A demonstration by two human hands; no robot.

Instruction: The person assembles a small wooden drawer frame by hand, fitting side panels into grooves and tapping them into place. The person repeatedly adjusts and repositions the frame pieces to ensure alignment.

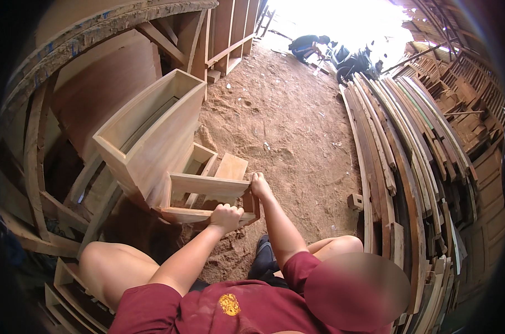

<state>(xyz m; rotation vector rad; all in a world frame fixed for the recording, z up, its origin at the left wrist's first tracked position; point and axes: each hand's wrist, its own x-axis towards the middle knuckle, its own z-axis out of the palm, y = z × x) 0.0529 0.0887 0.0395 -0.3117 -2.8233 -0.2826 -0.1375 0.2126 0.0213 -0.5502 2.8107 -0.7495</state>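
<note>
In front of me, just left of the middle, is a small open wooden box frame (209,183), low over the sandy ground. My left hand (227,217) is closed around its near rim, close to the right end. At the far right corner, my right hand (260,185) grips the same frame, fingers curled over the edge. The frame's left end meets a taller, open-topped wooden box (166,133) standing tilted; whether they are joined I cannot tell. Behind the frame are a smaller wooden box (207,165) and a flat, pale board (232,166).
Long wooden planks (394,150) are stacked along the right, with a small wood block (355,202) beside them. Wooden furniture frames (38,139) crowd the left. Far off, a person (306,47) crouches near a motorcycle (355,60). Sandy ground (286,128) runs between.
</note>
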